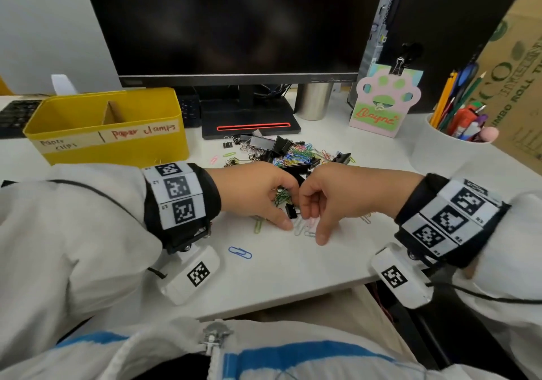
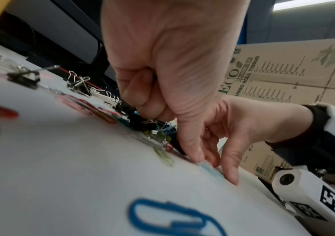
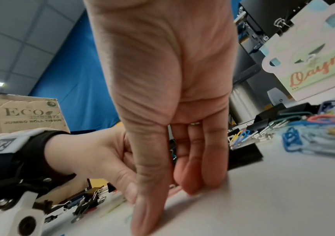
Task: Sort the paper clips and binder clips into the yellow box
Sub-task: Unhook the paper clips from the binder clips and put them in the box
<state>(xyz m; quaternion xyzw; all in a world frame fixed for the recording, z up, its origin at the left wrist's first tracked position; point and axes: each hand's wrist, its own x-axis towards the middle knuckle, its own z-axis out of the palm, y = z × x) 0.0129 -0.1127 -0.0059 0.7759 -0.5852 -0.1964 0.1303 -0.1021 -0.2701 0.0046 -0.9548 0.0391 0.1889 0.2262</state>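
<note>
The yellow box (image 1: 111, 142) stands at the back left, split by a cardboard divider, with labels "paper clips" and "paper clamps". A mixed pile of coloured paper clips and black binder clips (image 1: 289, 152) lies before the monitor stand. My left hand (image 1: 289, 208) has curled fingers with green paper clips showing under them, and its thumb touches the table. My right hand (image 1: 312, 225) sets its thumb and straight fingers (image 3: 194, 186) down around pale paper clips (image 1: 305, 227). A small black binder clip (image 1: 291, 211) sits between the hands. A blue paper clip (image 1: 240, 252) lies nearer me.
A dark monitor (image 1: 234, 21) on its stand (image 1: 252, 121) fills the back. A white pen cup (image 1: 451, 147), a paw-shaped card (image 1: 384, 103) and a cardboard box (image 1: 516, 86) stand at the right. A keyboard (image 1: 14, 115) is at far left. The table's front edge (image 1: 293, 297) is close.
</note>
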